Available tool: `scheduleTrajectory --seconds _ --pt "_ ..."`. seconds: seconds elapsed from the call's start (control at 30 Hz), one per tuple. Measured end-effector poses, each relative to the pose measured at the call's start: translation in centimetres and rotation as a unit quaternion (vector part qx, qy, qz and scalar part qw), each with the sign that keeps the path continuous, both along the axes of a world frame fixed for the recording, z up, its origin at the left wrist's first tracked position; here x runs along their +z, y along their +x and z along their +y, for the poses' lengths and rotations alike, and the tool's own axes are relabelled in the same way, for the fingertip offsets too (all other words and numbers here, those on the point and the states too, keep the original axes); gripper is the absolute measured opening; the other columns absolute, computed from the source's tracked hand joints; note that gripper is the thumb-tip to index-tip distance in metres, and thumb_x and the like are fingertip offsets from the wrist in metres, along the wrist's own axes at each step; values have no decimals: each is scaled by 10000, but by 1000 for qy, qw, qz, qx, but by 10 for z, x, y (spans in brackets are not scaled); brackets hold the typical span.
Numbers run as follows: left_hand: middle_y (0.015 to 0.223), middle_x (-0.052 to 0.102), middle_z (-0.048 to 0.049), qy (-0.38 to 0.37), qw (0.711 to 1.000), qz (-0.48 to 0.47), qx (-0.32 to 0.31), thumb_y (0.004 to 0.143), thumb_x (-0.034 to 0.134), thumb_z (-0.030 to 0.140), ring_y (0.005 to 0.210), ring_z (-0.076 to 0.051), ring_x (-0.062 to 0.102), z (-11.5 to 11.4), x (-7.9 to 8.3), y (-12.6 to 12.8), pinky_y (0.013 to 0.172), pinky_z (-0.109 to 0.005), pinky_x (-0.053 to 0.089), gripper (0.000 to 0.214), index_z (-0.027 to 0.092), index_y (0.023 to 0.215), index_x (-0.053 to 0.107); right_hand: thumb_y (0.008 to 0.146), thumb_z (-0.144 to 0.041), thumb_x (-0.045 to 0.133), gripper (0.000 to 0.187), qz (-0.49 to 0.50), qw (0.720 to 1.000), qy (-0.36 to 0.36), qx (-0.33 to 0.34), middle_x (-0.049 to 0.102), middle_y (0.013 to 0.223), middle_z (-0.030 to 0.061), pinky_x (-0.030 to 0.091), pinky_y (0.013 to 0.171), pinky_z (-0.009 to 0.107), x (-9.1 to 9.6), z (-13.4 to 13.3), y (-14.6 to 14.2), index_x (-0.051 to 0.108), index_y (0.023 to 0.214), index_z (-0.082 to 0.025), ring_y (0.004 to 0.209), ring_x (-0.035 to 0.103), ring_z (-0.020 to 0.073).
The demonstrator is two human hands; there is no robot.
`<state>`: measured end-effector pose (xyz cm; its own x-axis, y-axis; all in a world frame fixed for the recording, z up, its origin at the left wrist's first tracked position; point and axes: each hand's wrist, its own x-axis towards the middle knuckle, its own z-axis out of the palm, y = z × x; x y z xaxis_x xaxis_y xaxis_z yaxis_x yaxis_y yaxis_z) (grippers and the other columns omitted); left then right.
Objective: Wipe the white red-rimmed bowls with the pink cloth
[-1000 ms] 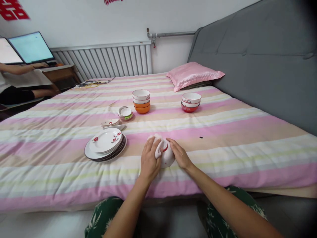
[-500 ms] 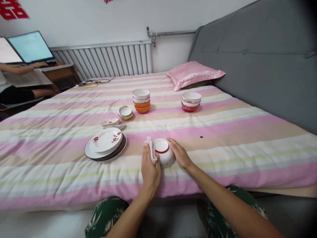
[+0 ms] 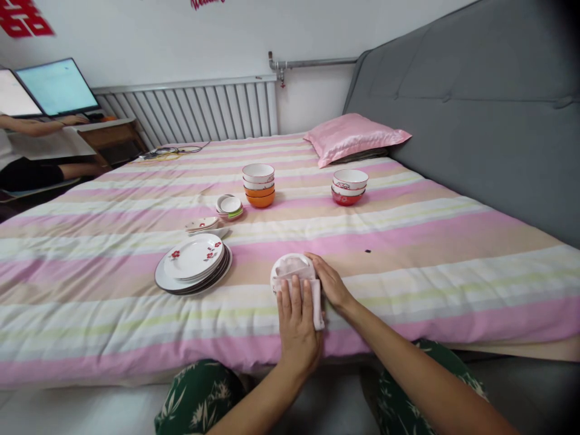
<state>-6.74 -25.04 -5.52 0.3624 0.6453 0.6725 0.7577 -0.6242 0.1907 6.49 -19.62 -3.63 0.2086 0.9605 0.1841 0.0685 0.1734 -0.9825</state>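
Cloth (image 3: 299, 270) now across bowl (image 3: 277, 273), left hand (image 3: 296, 326) apparently on top.

The cloth (image 3: 303, 281) and left hand (image 3: 296, 329) hide most of the bowl (image 3: 278, 269); the left edge crops a seated person (image 3: 27, 172).

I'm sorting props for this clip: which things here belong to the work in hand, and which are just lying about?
In hand: bowl; cloth, held over it by the left hand; right hand holding its side.
Lying about: stacked plates; orange bowl stack; red bowl stack; small dishes; pink pillow.
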Motion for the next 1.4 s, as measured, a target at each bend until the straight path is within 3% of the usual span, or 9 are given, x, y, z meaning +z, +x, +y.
scheduleTrajectory --seconds 0.17,0.37,0.57,0.87,1.03,1.23,1.4 --pt "1466 385 -128 51 992 102 -46 851 424 145 1421 -333 153 6 3 -1 1122 -513 225 568 103 1412 355 801 -646 462 527 51 998 -27 -1 641 1210 37 312 1096 416 7 -1 2 668 1072 -244 1183 534 228" --pt "1483 363 -87 69 977 176 -98 859 436 189 1406 -309 224 21 15 -1 1146 -480 200 518 111 1371 424 818 -635 442 520 115 990 -75 -2 649 1203 29 362 1057 417 9 -1 3 685 1056 -242 1157 554 241" --pt "1405 483 -78 90 963 191 -165 860 446 169 1389 -265 287 28 20 -3 1167 -447 195 418 130 1265 544 837 -598 436 503 103 992 -71 0 650 1203 29 374 1043 407 7 -1 4 675 1091 -235 1143 562 239" --pt "1323 567 -75 71 958 161 -226 882 429 165 1353 -219 365 29 14 -5 1145 -396 288 405 106 1270 527 862 -577 408 477 78 995 -56 -2 649 1201 31 329 1065 411 4 -1 7 683 1062 -243 1173 532 244" --pt "1270 609 -79 52 958 145 -242 885 446 154 1298 -232 446 25 19 -5 1104 -417 362 382 109 1253 538 854 -575 429 462 130 989 -67 13 664 1177 29 334 1068 418 4 1 7 690 1033 -238 1172 540 250" --pt "1196 657 -91 -18 951 91 -294 902 480 232 1244 -240 510 18 32 -11 1069 -458 404 366 114 1243 536 823 -579 464 460 258 958 -122 40 705 1087 63 415 1004 436 12 2 8 705 954 -210 1108 597 272" --pt "1168 670 -94 -170 926 -34 -335 910 462 239 1132 -210 602 10 39 -19 1014 -393 453 345 174 1239 547 816 -578 493 439 258 958 -124 36 697 1108 58 384 1034 402 9 4 10 706 945 -216 1136 582 249"
